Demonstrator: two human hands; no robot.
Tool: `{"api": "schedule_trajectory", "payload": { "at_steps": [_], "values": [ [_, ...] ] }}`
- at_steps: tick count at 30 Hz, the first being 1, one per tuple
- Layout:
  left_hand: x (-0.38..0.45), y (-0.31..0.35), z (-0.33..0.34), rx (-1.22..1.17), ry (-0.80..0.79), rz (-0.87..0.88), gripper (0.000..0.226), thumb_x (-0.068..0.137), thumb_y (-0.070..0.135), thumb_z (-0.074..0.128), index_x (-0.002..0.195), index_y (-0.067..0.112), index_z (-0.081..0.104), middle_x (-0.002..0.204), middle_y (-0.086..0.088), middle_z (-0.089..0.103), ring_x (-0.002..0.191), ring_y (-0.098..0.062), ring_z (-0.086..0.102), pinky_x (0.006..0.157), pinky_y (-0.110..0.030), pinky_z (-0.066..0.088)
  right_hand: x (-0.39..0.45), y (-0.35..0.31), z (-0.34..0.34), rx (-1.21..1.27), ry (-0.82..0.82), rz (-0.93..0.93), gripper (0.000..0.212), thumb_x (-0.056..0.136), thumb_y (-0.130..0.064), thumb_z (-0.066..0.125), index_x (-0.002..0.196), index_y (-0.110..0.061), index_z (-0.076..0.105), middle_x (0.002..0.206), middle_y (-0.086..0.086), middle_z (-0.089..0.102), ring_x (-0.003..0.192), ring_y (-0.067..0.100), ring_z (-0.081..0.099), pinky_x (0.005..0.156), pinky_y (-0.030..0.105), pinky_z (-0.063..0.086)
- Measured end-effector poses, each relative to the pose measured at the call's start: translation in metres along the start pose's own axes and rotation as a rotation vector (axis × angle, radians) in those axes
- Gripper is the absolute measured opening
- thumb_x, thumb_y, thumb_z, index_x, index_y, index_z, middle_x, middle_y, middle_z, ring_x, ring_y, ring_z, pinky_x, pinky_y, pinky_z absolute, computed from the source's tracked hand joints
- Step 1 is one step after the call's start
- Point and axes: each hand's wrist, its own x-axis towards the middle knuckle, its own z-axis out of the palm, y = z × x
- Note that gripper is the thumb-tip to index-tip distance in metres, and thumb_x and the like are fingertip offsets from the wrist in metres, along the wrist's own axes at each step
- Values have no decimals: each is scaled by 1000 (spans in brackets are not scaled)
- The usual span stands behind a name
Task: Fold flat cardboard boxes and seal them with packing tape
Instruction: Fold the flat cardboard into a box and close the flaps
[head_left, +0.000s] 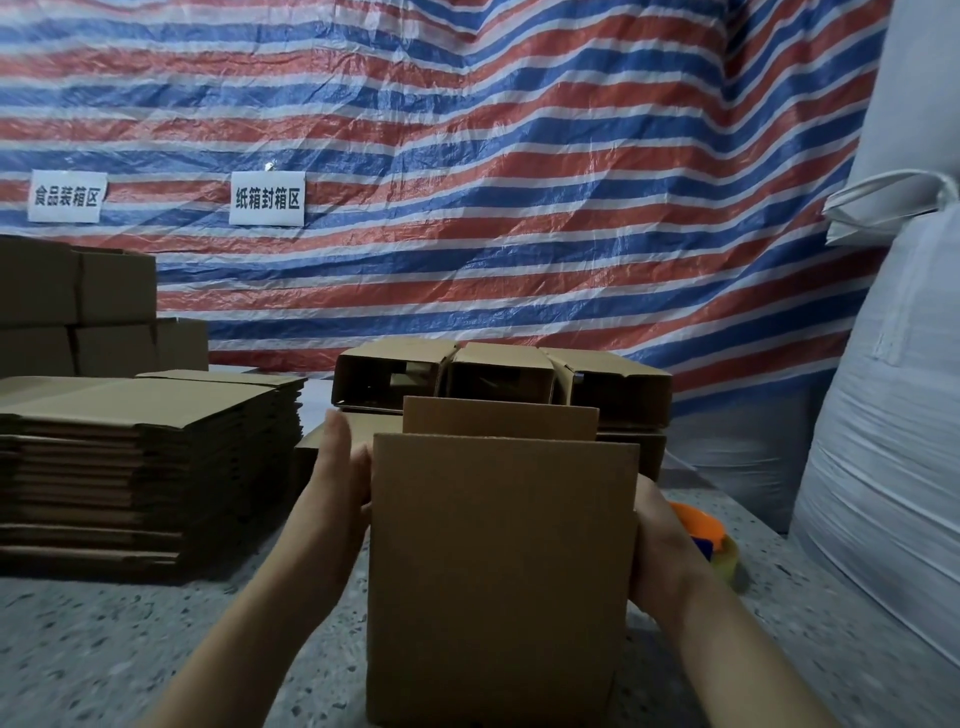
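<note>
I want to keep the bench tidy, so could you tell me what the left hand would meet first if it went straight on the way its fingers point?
Probably the row of open brown cardboard boxes behind; the left hand points away up the brown cardboard box's side. Depth is unclear.

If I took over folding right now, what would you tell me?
Left hand: fingers straight, pressing the left side of the upright brown cardboard box.
Right hand: against the box's right side; grip hidden.
Flat brown cardboard stack: on the left of the speckled grey table.
Folded open-ended boxes: behind.
Orange tape dispenser: by the right hand.
Done: box opened up.
Left: close the flaps, tape them; no tape visible on it yet.
</note>
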Motion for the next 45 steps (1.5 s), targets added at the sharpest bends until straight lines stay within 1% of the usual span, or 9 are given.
{"api": "schedule_trajectory", "payload": {
  "at_steps": [3,8,16,21,24,27,32,39,45],
  "values": [
    [0,-3,-7,51,-157,59,103,48,101,44,115,26,68,114,-11,71,108,-29,67,97,-51,45,1,0,-1,3,6,2,70,104,-24,36,38,-24,61,45,-5,54,38,6,52,39,19,45],
    [-2,-1,-7,112,-131,63,86,44,94,62,105,35,70,110,1,73,104,-18,69,91,-40,50,6,2,-3,58,3,17,73,105,-24,35,37,-23,61,43,-5,54,36,6,52,37,19,43],
    [1,3,10,-62,66,-151,8,81,22,67,75,18,64,84,-10,64,63,-21,57,58,-33,44,7,6,-6,86,-18,-55,31,93,-34,53,78,-16,73,68,4,69,58,15,67,49,28,53],
    [4,3,12,-187,103,-207,17,89,10,59,101,22,58,95,-9,61,64,-20,57,47,-29,47,4,7,-8,59,-78,-82,51,93,-64,45,102,-28,80,105,9,77,94,22,75,66,28,59],
    [4,6,11,-231,88,-206,36,79,12,63,107,33,59,110,-4,62,75,-23,63,46,-29,50,2,5,-10,6,-89,-126,58,73,-52,71,123,-25,66,105,10,75,91,23,74,67,28,58],
    [6,8,7,-251,28,-200,64,66,15,65,124,39,52,117,4,59,79,-21,66,48,-28,53,4,3,-14,8,-133,-171,54,78,-35,67,130,-25,59,107,8,75,94,23,74,68,28,58],
    [12,6,4,-200,11,-14,81,64,7,65,135,38,44,115,22,61,93,1,69,67,-21,55,5,2,-12,65,-153,-204,47,81,-30,66,127,-31,62,114,6,73,102,27,72,73,30,59],
    [6,-1,4,-110,139,-10,36,76,9,67,105,30,67,100,0,68,77,-10,66,64,-26,50,7,11,-10,86,-36,-232,31,75,-45,74,90,-19,73,119,1,70,99,23,69,80,38,58],
    [4,3,4,6,138,-27,21,86,7,64,88,26,72,95,-3,70,87,-23,62,73,-35,47,8,8,-8,77,-32,-190,22,70,-35,70,81,-16,70,114,4,72,96,24,67,70,32,57]
  ]
}}
